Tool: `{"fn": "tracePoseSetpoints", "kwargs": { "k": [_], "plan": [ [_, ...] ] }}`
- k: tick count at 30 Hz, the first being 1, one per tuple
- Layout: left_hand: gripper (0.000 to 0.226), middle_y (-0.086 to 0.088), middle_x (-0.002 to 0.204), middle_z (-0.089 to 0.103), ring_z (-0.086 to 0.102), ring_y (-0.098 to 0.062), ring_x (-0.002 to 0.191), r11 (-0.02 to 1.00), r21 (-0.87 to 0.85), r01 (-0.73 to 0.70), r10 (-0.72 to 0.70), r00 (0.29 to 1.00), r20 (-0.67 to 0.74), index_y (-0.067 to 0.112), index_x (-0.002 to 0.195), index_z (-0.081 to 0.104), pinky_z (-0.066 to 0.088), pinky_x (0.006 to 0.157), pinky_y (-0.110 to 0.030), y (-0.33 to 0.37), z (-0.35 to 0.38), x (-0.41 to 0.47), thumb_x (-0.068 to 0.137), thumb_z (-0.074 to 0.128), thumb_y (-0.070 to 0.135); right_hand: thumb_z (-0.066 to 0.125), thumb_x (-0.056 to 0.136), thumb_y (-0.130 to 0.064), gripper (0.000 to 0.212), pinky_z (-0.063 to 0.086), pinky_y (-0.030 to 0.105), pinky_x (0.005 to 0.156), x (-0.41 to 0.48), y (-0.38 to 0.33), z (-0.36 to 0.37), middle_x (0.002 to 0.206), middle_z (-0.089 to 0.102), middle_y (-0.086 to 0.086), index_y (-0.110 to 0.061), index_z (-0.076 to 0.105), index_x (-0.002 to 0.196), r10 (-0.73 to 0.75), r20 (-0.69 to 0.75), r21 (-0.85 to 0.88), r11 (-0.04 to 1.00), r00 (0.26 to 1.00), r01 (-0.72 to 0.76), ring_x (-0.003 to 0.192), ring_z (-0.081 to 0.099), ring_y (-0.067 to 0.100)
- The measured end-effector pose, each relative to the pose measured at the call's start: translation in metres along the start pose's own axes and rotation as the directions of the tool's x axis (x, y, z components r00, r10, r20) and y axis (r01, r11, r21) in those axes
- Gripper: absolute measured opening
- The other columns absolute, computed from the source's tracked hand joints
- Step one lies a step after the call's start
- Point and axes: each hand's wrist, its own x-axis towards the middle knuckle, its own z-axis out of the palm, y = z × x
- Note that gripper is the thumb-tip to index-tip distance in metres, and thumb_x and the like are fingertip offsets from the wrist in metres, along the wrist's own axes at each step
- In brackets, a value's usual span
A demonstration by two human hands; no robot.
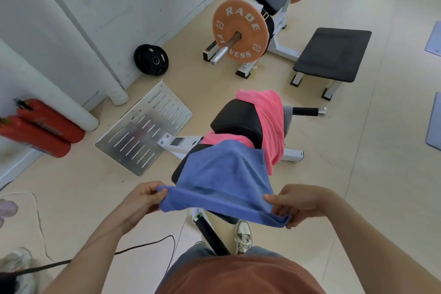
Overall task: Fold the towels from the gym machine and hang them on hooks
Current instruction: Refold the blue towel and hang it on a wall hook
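The soft blue terry-cloth towel [222, 174] is stretched between both hands, its far edge lying over the near end of the black padded gym machine seat [236, 119]. The left hand [143, 200] pinches the near left corner and the right hand [296, 203] the near right. It looks light and limp and likely sags, so the corners seem the best hold. A pink cloth towel [269, 114] drapes over the seat's far right edge.

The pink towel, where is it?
In the head view, mid-frame, the pink towel is draped over the gym machine's black pad, just beyond the blue towel.
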Motion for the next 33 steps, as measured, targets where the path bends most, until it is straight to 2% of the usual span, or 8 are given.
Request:
{"fn": "tracePoseSetpoints", "kwargs": {
  "k": [4, 7, 12, 15, 17, 21, 27, 33],
  "plan": [
    [0.024, -0.015, 0.093, 0.073, 0.068, -0.024, 0.084, 0.994, -0.019, -0.104, 0.102, 0.991, -0.087, 0.008, 0.103, 0.070, 0.055, 0.078, -0.035, 0.015, -0.001, 0.001, 0.099, 0.046, 0.009, 0.079, 0.073, -0.026, 0.029, 0.051, 0.020, 0.073, -0.012, -0.004, -0.012, 0.082, 0.062, -0.002, -0.014, 0.069, 0.097, -0.168, 0.143, -0.095, 0.979, 0.975, 0.182, 0.071, 0.060, 0.009],
    [0.028, -0.012, 0.088, 0.073, 0.065, -0.022, 0.080, 0.982, -0.016, -0.189, 0.185, 0.974, -0.133, 0.010, 0.095, 0.070, 0.052, 0.077, -0.035, 0.032, -0.001, 0.007, 0.097, 0.045, -0.002, 0.075, 0.072, -0.001, 0.029, 0.050, 0.022, 0.071, -0.014, -0.015, -0.022, 0.081, 0.065, -0.007, -0.024, 0.070, 0.088, -0.373, -0.097, -0.291, 0.897, 0.923, 0.332, 0.071, 0.058, 0.007],
    [0.052, 0.000, 0.070, 0.063, 0.055, -0.020, 0.075, 0.897, -0.243, -0.368, 0.247, 0.876, -0.414, 0.021, 0.063, 0.065, 0.046, 0.064, -0.023, 0.084, 0.010, 0.017, 0.086, 0.037, -0.017, 0.064, 0.081, 0.000, 0.030, 0.042, 0.014, 0.063, -0.023, -0.056, -0.026, 0.064, 0.064, -0.017, -0.029, 0.066, 0.075, -0.584, -0.659, -0.354, 0.796, 0.474, 0.490, 0.062, 0.056, 0.002],
    [0.043, 0.006, 0.074, 0.068, 0.056, -0.019, 0.083, 0.831, -0.224, -0.508, 0.323, 0.771, -0.549, 0.023, 0.072, 0.070, 0.046, 0.071, -0.027, 0.135, 0.000, 0.011, 0.091, 0.045, -0.007, 0.064, 0.086, -0.007, 0.019, 0.042, 0.013, 0.063, -0.054, -0.086, -0.036, 0.072, 0.062, -0.013, -0.025, 0.066, 0.083, -0.538, -0.816, -0.339, 0.741, 0.211, 0.580, 0.067, 0.055, 0.003],
    [0.038, 0.005, 0.078, 0.069, 0.058, -0.015, 0.082, 0.785, -0.151, -0.601, 0.416, 0.692, -0.590, 0.026, 0.076, 0.073, 0.047, 0.074, -0.029, 0.177, -0.008, 0.000, 0.089, 0.049, -0.001, 0.061, 0.088, -0.004, 0.017, 0.045, 0.013, 0.061, -0.082, -0.109, -0.046, 0.071, 0.060, -0.007, -0.021, 0.064, 0.083, -0.506, -0.854, -0.282, 0.642, 0.119, 0.713, 0.063, 0.054, 0.001],
    [0.025, 0.015, 0.073, 0.072, 0.062, -0.010, 0.078, 0.721, -0.033, -0.692, 0.531, 0.582, -0.616, 0.034, 0.076, 0.075, 0.051, 0.075, -0.027, 0.231, -0.014, -0.018, 0.084, 0.063, 0.014, 0.049, 0.096, -0.011, 0.013, 0.047, 0.031, 0.050, -0.118, -0.143, -0.050, 0.075, 0.049, 0.002, -0.015, 0.053, 0.085, -0.471, -0.837, -0.033, 0.552, 0.279, 0.833, 0.060, 0.049, 0.014],
    [0.008, 0.001, 0.073, 0.065, 0.060, -0.015, 0.067, 0.764, -0.258, -0.591, 0.305, 0.684, -0.663, 0.022, 0.079, 0.066, 0.050, 0.064, -0.028, 0.223, 0.022, 0.000, 0.086, 0.068, 0.019, 0.046, 0.098, -0.014, 0.010, 0.040, 0.026, 0.044, -0.109, -0.140, -0.035, 0.072, 0.050, 0.005, -0.009, 0.053, 0.092, -0.383, -0.755, 0.215, 0.623, 0.533, 0.752, 0.051, 0.050, 0.014],
    [0.028, -0.001, 0.055, 0.045, 0.032, -0.011, 0.040, 0.733, -0.393, -0.555, 0.367, 0.810, -0.458, 0.024, 0.090, 0.062, 0.027, 0.040, -0.021, 0.212, 0.061, -0.021, 0.093, 0.046, 0.001, 0.049, 0.098, -0.015, 0.011, 0.046, 0.025, 0.044, -0.111, -0.130, -0.025, 0.067, 0.057, 0.001, -0.009, 0.055, 0.092, -0.485, -0.654, 0.235, 0.600, 0.581, 0.765, 0.050, 0.055, 0.011]
  ]
}}
